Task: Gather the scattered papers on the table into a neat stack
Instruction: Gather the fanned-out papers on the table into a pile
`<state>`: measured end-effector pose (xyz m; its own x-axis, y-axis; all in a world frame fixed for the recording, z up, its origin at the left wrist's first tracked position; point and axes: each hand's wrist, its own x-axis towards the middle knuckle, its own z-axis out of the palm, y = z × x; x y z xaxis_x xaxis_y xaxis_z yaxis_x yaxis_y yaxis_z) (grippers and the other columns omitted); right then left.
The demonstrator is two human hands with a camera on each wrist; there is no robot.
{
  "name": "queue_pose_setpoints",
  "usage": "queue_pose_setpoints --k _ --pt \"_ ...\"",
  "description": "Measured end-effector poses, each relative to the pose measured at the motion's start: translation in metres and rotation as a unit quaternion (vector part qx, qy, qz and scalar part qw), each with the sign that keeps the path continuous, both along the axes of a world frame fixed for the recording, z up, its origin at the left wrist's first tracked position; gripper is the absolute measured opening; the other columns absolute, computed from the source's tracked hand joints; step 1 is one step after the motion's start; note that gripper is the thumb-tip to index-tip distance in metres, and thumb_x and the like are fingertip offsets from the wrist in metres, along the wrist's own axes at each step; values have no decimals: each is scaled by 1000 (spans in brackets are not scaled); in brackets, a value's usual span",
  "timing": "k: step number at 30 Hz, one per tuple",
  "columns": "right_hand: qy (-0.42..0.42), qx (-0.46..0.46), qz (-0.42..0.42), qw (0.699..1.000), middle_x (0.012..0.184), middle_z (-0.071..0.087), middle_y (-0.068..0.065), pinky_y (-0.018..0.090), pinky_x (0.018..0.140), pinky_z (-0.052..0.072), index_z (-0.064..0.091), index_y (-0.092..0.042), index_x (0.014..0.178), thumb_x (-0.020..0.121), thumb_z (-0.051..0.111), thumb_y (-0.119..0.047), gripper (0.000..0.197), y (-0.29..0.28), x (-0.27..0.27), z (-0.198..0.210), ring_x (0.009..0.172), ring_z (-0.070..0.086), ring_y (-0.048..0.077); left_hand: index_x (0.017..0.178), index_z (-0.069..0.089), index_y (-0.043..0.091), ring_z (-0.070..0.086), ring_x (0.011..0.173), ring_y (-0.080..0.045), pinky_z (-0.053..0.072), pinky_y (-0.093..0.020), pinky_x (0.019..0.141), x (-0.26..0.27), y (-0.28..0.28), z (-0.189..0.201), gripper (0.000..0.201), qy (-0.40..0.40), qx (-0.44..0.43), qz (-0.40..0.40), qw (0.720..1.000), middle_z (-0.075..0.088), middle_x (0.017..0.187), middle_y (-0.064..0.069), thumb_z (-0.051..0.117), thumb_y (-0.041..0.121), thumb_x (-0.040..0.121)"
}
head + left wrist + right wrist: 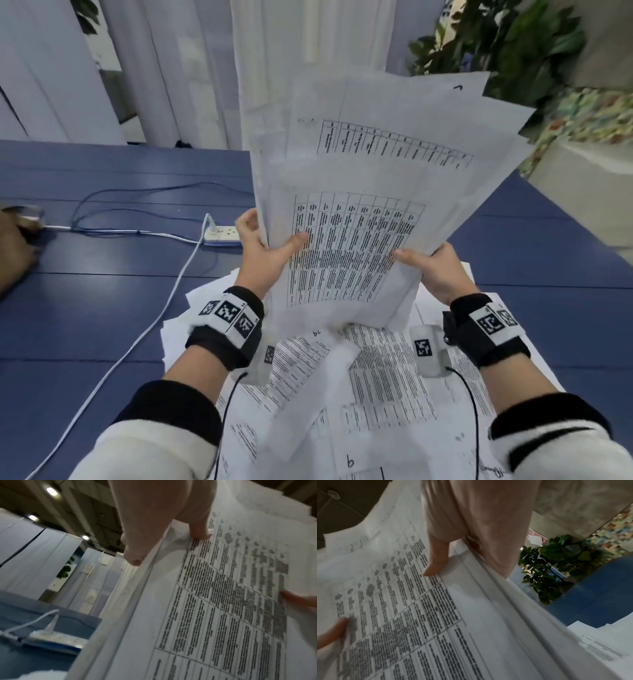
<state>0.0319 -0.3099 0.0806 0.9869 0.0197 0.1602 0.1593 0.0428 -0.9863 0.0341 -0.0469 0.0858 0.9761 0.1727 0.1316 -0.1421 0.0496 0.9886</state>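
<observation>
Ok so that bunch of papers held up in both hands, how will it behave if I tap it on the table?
The bunch of papers looks floppy: its top fans and curves. Sheets sit uneven, so they probably slide easily and should square up with tapping. The left hand and right hand grip only its lower sides, so the top may sag.

Held sheaf of papers [359, 212] above desk [102, 308] centre, loose papers [376, 383] on desk at 6 o'clock, power strip [222, 234] at 9 o'clock, plant [496, 41] at 1 o'clock beyond.
</observation>
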Motion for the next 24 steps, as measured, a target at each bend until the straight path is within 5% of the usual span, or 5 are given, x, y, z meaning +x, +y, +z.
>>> queue_pose_setpoints --k 5,11,15,19,24 --pt "8 11 2 1000 77 74 -8 19 68 55 65 -13 87 27 90 -53 76 -6 0 3 75 70 6 125 47 4 62 105 -17 47 -32 97 2 -4 4 91 44 -9 -45 998 64 111 -2 80 46 51" --pt "-37 -7 -12 999 85 75 -5 20 72 55 70 -13 88 30 90 -50 72 -10 3 30 84 71 10 97 58 16 66 84 -8 51 -9 66 5 -9 33 31 -18 19 -44 999 67 92 3 77 16 72" --pt "-57 12 -15 998 91 75 -1 27 78 57 69 -11 92 34 92 -43 71 -8 7 40 91 71 17 98 64 11 70 86 -11 54 -18 72 3 -8 40 39 -51 24 -96 994 71 94 -1 83 12 64" --pt "-54 18 -13 998 88 75 1 28 76 57 66 -4 99 42 88 -26 65 -3 11 40 88 71 18 110 62 5 69 96 -13 55 -26 85 10 0 35 70 -35 27 -112 993 71 104 -6 89 33 53" --pt "-6 6 -33 999 86 76 -3 23 73 57 61 -4 107 27 93 -42 94 7 15 9 84 72 14 99 62 9 69 83 -6 54 -21 81 -1 0 16 35 -18 -8 -35 999 73 87 4 78 7 68"
